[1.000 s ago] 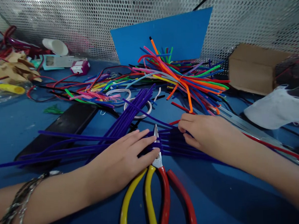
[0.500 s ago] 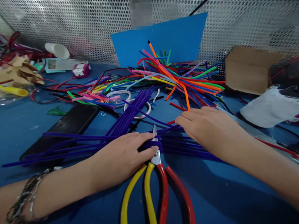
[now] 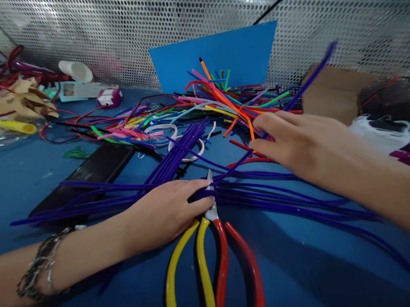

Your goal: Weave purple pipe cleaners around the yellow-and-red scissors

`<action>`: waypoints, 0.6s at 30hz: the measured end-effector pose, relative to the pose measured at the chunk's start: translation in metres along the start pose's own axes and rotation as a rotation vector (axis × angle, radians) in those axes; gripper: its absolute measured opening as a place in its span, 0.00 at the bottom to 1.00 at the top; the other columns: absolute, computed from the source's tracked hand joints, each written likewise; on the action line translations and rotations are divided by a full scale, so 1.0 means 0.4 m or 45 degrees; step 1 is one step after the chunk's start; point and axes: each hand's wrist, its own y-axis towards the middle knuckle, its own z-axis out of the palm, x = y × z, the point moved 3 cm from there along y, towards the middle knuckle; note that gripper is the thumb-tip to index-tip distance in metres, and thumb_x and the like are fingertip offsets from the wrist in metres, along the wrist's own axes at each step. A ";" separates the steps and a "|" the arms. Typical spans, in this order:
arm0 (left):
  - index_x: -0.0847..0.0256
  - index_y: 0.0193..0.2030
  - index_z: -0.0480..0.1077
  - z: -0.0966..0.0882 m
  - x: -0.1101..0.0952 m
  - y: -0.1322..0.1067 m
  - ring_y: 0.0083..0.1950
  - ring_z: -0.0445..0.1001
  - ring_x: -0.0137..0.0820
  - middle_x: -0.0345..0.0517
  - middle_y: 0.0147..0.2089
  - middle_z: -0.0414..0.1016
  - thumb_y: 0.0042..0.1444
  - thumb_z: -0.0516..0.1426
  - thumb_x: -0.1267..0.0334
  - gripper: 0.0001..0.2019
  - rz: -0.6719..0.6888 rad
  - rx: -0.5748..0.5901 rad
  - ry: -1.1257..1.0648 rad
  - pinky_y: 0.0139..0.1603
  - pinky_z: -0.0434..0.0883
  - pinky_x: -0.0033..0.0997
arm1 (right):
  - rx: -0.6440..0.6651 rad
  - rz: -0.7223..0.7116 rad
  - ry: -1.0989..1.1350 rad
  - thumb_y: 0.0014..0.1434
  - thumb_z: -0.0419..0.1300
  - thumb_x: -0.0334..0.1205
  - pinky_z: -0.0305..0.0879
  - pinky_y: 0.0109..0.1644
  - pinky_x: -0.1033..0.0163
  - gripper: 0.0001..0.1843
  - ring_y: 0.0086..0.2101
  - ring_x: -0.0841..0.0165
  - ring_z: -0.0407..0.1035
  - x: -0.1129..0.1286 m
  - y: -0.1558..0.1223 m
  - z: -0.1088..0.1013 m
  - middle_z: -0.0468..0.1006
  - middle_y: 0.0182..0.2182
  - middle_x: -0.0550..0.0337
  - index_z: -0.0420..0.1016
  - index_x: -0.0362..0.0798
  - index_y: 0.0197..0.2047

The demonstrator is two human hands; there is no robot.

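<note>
My left hand [image 3: 173,208] presses a bunch of purple pipe cleaners [image 3: 262,196] between thumb and fingers, beside the blades of the scissors. The scissors [image 3: 213,212], with one yellow and one red handle, lie blades away from me, handles toward the near edge. My right hand [image 3: 293,142] is raised above the bunch and pinches one purple pipe cleaner [image 3: 311,79], whose end sticks up to the upper right; its lower part slants down to the bunch near the blade tip. A thicker bundle of purple pipe cleaners [image 3: 177,155] lies slantwise behind my left hand.
Behind lies a heap of multicoloured pipe cleaners [image 3: 237,106] before a blue board [image 3: 217,56]. White rings [image 3: 191,159] and a black flat object [image 3: 86,178] are left of centre. A cardboard box [image 3: 332,92] stands at right; a perforated metal wall [image 3: 116,30] closes the back.
My right hand has risen and moved right, lifting one purple pipe cleaner out from the bunch. The right ends of the other strands now show spread out. My left hand stays at the scissors.
</note>
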 end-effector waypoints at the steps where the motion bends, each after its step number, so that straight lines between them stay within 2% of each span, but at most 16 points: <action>1: 0.62 0.48 0.68 0.000 0.000 0.001 0.51 0.71 0.38 0.57 0.52 0.69 0.55 0.52 0.72 0.14 0.000 0.007 0.005 0.49 0.71 0.38 | -0.039 0.001 0.057 0.58 0.50 0.30 0.58 0.34 0.64 0.12 0.36 0.67 0.66 0.002 0.015 -0.008 0.73 0.41 0.55 0.74 0.45 0.32; 3: 0.61 0.49 0.67 0.002 0.002 0.001 0.50 0.71 0.37 0.56 0.53 0.68 0.55 0.51 0.72 0.15 -0.007 0.029 0.010 0.48 0.71 0.37 | -0.117 -0.018 0.161 0.60 0.48 0.32 0.58 0.38 0.64 0.13 0.40 0.66 0.65 0.015 0.049 -0.022 0.72 0.41 0.56 0.73 0.46 0.31; 5: 0.62 0.50 0.66 0.006 0.001 0.000 0.49 0.72 0.37 0.55 0.52 0.68 0.54 0.51 0.74 0.16 0.015 0.050 0.022 0.48 0.72 0.36 | -0.170 -0.114 0.232 0.62 0.46 0.31 0.58 0.40 0.63 0.16 0.43 0.66 0.65 0.044 0.083 -0.032 0.71 0.41 0.57 0.74 0.46 0.32; 10: 0.61 0.49 0.66 0.008 -0.003 -0.006 0.49 0.71 0.38 0.53 0.51 0.68 0.55 0.51 0.73 0.16 -0.001 0.042 0.066 0.48 0.72 0.36 | -0.184 -0.324 0.324 0.64 0.44 0.32 0.57 0.39 0.65 0.17 0.43 0.67 0.64 0.143 0.171 -0.018 0.71 0.40 0.58 0.73 0.49 0.37; 14: 0.59 0.48 0.68 0.003 -0.005 -0.005 0.50 0.71 0.38 0.53 0.51 0.68 0.56 0.52 0.72 0.14 -0.051 0.046 0.065 0.49 0.70 0.39 | -0.066 -0.266 0.502 0.64 0.42 0.33 0.54 0.31 0.66 0.19 0.39 0.68 0.65 0.191 0.238 0.030 0.71 0.38 0.57 0.74 0.46 0.33; 18: 0.60 0.46 0.69 0.002 -0.006 -0.001 0.48 0.71 0.41 0.55 0.48 0.69 0.54 0.52 0.73 0.13 -0.033 0.049 0.060 0.46 0.71 0.43 | 0.090 -0.316 0.703 0.61 0.48 0.35 0.49 0.25 0.65 0.14 0.33 0.69 0.66 0.217 0.268 0.091 0.71 0.39 0.58 0.75 0.48 0.34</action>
